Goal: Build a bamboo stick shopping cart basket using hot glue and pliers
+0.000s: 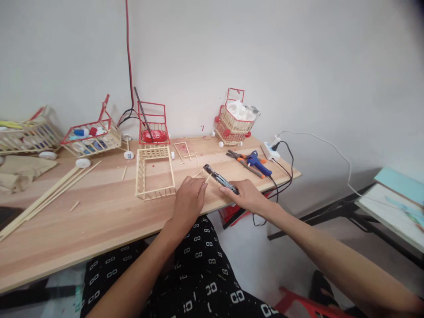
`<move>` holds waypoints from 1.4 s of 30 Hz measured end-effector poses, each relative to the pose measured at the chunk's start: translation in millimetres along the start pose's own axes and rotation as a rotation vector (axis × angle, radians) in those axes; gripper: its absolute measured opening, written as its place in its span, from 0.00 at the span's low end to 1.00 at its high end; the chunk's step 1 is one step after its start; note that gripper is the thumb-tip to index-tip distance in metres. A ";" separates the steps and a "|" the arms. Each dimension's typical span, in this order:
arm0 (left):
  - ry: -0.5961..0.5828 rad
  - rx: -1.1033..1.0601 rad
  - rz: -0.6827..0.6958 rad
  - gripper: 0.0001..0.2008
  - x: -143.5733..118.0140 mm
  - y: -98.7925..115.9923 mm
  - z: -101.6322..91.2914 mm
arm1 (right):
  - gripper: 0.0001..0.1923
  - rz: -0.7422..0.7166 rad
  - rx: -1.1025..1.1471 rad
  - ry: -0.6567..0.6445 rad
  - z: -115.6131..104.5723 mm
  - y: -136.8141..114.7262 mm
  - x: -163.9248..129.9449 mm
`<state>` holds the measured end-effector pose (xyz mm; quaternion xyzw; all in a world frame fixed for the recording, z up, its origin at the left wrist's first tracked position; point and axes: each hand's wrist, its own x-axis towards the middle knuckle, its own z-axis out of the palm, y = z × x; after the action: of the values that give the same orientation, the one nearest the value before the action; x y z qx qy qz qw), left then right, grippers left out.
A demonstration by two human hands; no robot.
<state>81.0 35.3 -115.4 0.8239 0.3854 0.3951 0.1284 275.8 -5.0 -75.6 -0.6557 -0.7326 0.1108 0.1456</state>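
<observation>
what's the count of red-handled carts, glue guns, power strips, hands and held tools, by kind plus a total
Red-handled carts: 4
Blue glue gun: 1
White power strip: 1
Hands: 2 (left hand, right hand)
Held tool: 1
Total: 9

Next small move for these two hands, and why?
Probably steady the thin stick against the metal tool: the left hand pinches the stick, the right hand grips the tool, and stick and tool are already close together, though whether they touch is unclear.
</observation>
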 end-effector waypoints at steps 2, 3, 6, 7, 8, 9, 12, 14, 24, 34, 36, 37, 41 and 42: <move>-0.011 0.037 -0.052 0.11 0.7 0.0 0.6 | 0.30 -0.005 0.014 0.003 3.0 0.5 4.3; -0.016 0.054 -0.074 0.10 1.0 0.0 0.9 | 0.30 -0.003 0.018 0.005 4.4 0.5 6.0; -0.028 0.093 -0.118 0.10 2.1 0.2 1.7 | 0.31 0.002 0.023 0.008 7.8 0.8 10.0; -0.031 0.102 -0.126 0.11 2.4 0.3 1.9 | 0.31 0.000 0.027 0.008 8.8 1.2 11.0; -0.033 0.109 -0.130 0.11 2.7 0.3 2.0 | 0.31 -0.005 0.032 0.004 9.7 1.6 11.8; -0.035 0.115 -0.130 0.11 2.9 0.3 2.2 | 0.31 -0.012 0.038 0.000 10.6 2.2 12.5; -0.036 0.129 -0.129 0.12 3.9 -0.8 2.7 | 0.30 -0.029 0.052 0.010 12.6 4.3 13.5; -0.034 0.117 -0.137 0.12 4.7 -2.1 3.1 | 0.31 -0.036 0.063 0.028 12.8 6.1 13.9; 0.009 -0.222 -0.223 0.09 8.2 0.2 -2.0 | 0.35 0.202 0.656 -0.083 8.2 23.4 22.8; -0.117 0.280 -0.139 0.13 24.8 1.2 1.4 | 0.33 0.245 0.878 -0.093 8.1 24.2 23.7; -0.224 0.439 -0.163 0.14 30.3 3.6 2.3 | 0.33 0.246 0.897 -0.087 8.1 25.4 22.4; -0.257 0.490 -0.177 0.14 33.1 4.5 2.6 | 0.34 0.243 0.899 -0.083 8.3 26.2 21.7; -0.305 0.555 -0.185 0.15 41.1 4.7 2.5 | 0.33 0.227 0.916 -0.068 11.4 30.2 19.7; -0.311 0.567 -0.187 0.15 42.3 4.1 2.1 | 0.33 0.234 0.931 -0.065 12.6 31.2 19.7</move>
<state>101.2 63.8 -91.3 0.8382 0.5298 0.1284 -0.0130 298.3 18.5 -97.1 -0.5951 -0.5304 0.4630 0.3874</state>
